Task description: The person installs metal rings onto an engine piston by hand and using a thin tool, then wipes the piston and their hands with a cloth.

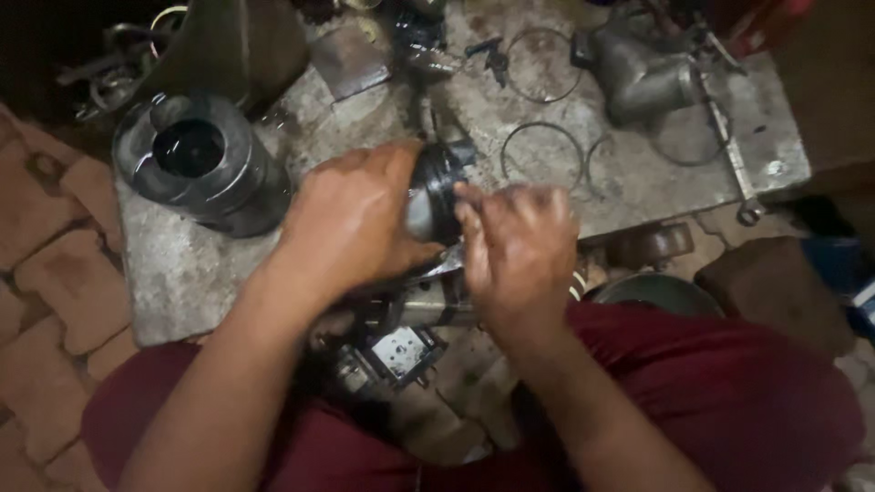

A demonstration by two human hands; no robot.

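Left hand (351,223) wraps around a dark, ringed piston (436,193) at the centre of the frame, fingers curled over its crown so the grooved side faces the right hand (518,239). That right hand is closed to a narrow pinch at the piston's edge, fingertips (469,205) pressed on the groove band; motion blur hides whether a ring sits between them, so I cannot tell what, if anything, they pinch.

Thin piston rings (541,151) lie loose on the stained concrete slab (182,273) in the upper middle of the frame, just beyond the hands. A dark cylinder sleeve (196,164) stands at the upper left, a grey cast pipe elbow (647,77) at the upper right, and a small metal assembly (401,351) rests below the hands, over the person's red-clad lap.

For work on the grooves to go well, my judgement is that the left grip should stay firm and square, while the right fingertips spread any ring evenly and only as far as needed, since such rings look thin and likely to snap if twisted.
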